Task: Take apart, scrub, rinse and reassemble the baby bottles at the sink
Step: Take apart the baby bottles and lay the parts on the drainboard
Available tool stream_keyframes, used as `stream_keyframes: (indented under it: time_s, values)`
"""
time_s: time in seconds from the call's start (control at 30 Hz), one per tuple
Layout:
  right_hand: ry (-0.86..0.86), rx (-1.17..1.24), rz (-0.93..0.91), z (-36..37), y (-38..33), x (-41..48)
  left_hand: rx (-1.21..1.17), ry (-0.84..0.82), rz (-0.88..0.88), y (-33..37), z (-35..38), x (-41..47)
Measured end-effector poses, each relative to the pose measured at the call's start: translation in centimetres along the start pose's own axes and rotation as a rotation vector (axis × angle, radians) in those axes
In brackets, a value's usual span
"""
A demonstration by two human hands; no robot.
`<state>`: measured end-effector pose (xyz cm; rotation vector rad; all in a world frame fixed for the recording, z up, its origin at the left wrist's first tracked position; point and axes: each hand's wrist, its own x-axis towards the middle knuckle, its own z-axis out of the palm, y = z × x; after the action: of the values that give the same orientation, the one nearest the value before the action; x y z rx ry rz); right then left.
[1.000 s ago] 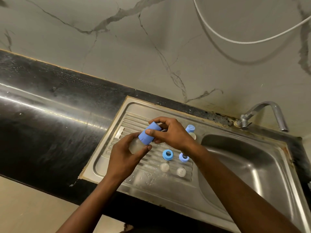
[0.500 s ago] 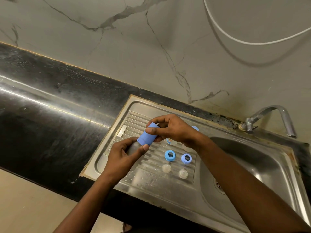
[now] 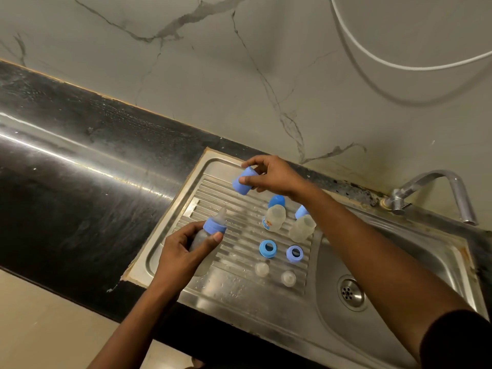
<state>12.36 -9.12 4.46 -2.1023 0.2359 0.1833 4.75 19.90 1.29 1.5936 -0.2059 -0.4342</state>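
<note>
Head camera shows me a polished black stone tabletop (image 3: 80, 182) with a steel sink (image 3: 394, 265) let into it. Its ribbed drainboard (image 3: 234, 288) sits at the tabletop's front edge, and a curved metal tap (image 3: 436, 179) stands at the back edge.

The left hand (image 3: 181, 251) is curled round a cloudy plastic baby bottle (image 3: 198, 239), tilted over the drainboard's left part. A blue collar (image 3: 213, 227) and a soft clear teat (image 3: 222, 213) are fitted on it. The right hand (image 3: 274, 174) pinches a blue cylindrical cap (image 3: 243, 183) between thumb and fingers above the drainboard's far edge, well apart from that bottle.

On the ribs I see a labelled bottle body (image 3: 274, 218) and a plain bottle body (image 3: 302, 227), both translucent. A rounded blue lid (image 3: 277, 201) is just behind the first and a second blue lid (image 3: 300, 211) just behind the other. Nearer the front edge lie a bright blue ring (image 3: 267, 249) and a paler blue ring (image 3: 294, 253), then two small clear loose teats (image 3: 261, 269) (image 3: 288, 278).
</note>
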Motion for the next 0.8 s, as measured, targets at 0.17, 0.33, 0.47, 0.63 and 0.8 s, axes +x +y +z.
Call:
stream_keyframes:
  time_s: [0.17,0.33,0.47,0.63,0.8]
  values:
    - [-0.001,-0.523,-0.063,1.6,3.1,2.8,0.003,0.015,-0.010,-0.6,0.2,0.2]
    - [-0.020,-0.670,-0.016,3.3,5.2,4.3,-0.014,0.002,-0.043,-1.2,0.5,0.6]
    - [-0.031,-0.710,-0.017,4.1,6.0,5.0,-0.005,-0.012,-0.059,-1.5,0.5,0.8]
    - [-0.034,-0.729,-0.002,4.2,6.6,5.4,0.015,-0.006,-0.074,-1.7,0.7,1.0]
    - [-0.050,-0.735,0.020,4.1,6.4,5.3,0.042,-0.009,-0.091,-1.9,0.6,1.0]
